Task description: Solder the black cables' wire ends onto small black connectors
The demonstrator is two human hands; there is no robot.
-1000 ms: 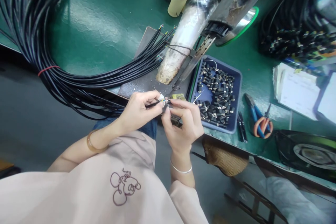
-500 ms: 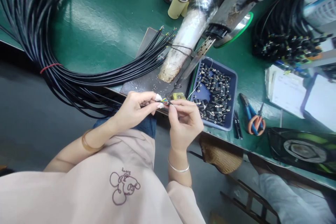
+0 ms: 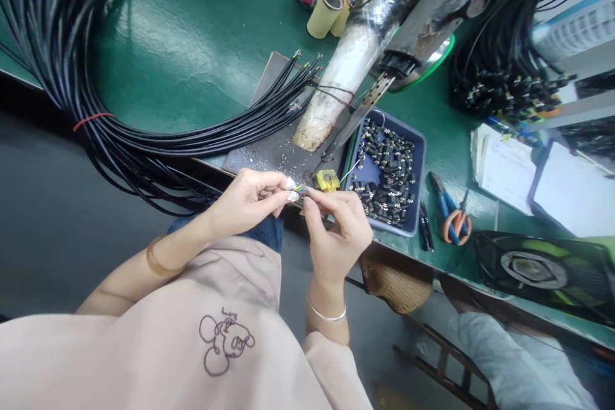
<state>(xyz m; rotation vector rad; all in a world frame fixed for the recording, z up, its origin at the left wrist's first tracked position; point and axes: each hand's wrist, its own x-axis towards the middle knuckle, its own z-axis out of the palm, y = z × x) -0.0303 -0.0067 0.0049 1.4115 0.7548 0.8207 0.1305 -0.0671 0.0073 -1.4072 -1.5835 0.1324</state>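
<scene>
My left hand (image 3: 254, 195), fingers pinched, grips the end of a black cable, most of which is hidden by the fingers. Thin coloured wires (image 3: 300, 189), yellow, green and blue among them, stick out past its white-covered fingertips. My right hand (image 3: 336, 224) is closed in a pinch, thumb and index finger on the tips of these wires. Just behind the fingertips sits a small yellow block (image 3: 327, 180). A soldering iron (image 3: 355, 118) slants down above it, beside a blue tray (image 3: 419, 186) of small black connectors.
A thick bundle of black cables (image 3: 158, 141) lies at left, its stripped ends on a dark board (image 3: 269, 73). A foil-wrapped duct (image 3: 331, 80) hangs over the board. Pliers (image 3: 439, 192), cutters (image 3: 456, 224), papers (image 3: 504, 173) and a fan (image 3: 533, 269) lie to the right.
My right fingertips have shifted slightly left, closer to my left fingertips and over the wire ends. The left hand stays nearly still, and the camera view has turned slightly.
</scene>
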